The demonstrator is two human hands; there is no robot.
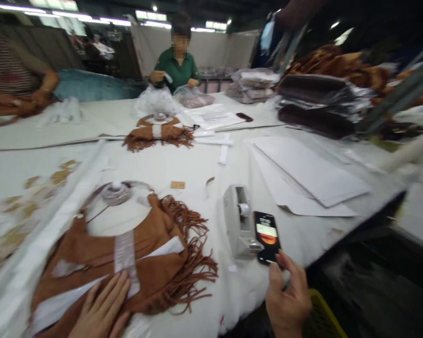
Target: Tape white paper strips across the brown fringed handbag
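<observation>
A brown suede bag (155,274) with long fringe on its right side lies in front of me. A pale band is wrapped around its middle, and white paper shows in its folds. My left hand (104,305) rests flat on the bag's lower front, fingers stretched out beside the band. At the table's right edge, my right hand (288,295) has thumb and forefinger closed at the lower corner of a smartphone (267,237) with a lit screen. A grey tape dispenser (238,223) stands directly left of the phone. The bag's strap (116,193) is bundled in pale wrapping.
Another fringed bag (158,131) lies farther back. White sheets (310,173) are at right, wrapped dark bundles (313,103) behind them. Scraps (14,211) lie left. A yellow basket (322,314) is below the edge. One co-worker (178,65) stands opposite; another person's arm (44,89) is at left.
</observation>
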